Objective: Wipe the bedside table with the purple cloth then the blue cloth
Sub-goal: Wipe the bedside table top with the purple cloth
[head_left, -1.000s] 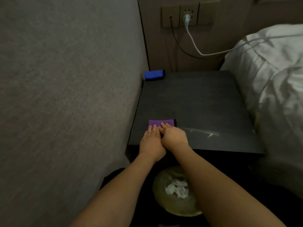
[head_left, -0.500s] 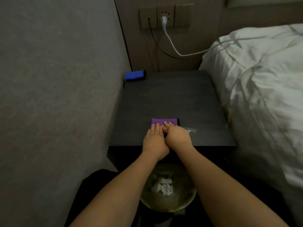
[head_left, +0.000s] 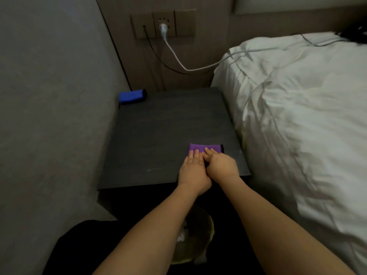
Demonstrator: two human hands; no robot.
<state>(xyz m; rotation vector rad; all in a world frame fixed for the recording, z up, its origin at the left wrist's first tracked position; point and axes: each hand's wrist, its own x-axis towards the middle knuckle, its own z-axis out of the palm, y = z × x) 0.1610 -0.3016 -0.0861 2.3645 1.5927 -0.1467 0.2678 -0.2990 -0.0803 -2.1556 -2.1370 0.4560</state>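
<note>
A dark bedside table (head_left: 158, 133) stands between a grey wall and a bed. A folded purple cloth (head_left: 208, 147) lies flat near the table's front right corner. My left hand (head_left: 193, 172) and my right hand (head_left: 221, 165) sit side by side, fingers pressed flat on the cloth's near half. A folded blue cloth (head_left: 132, 96) rests in the far left corner against the wall, well away from both hands.
A bed with white bedding (head_left: 297, 120) runs along the table's right edge. The grey wall (head_left: 49, 116) closes the left side. A white cable (head_left: 178, 60) hangs from the wall socket (head_left: 163, 26) to the bed. A waste bin (head_left: 200, 243) stands under my forearms.
Both hands have slid the purple cloth rightward along the table's front, from the left part toward the right corner. The blue cloth has stayed put.
</note>
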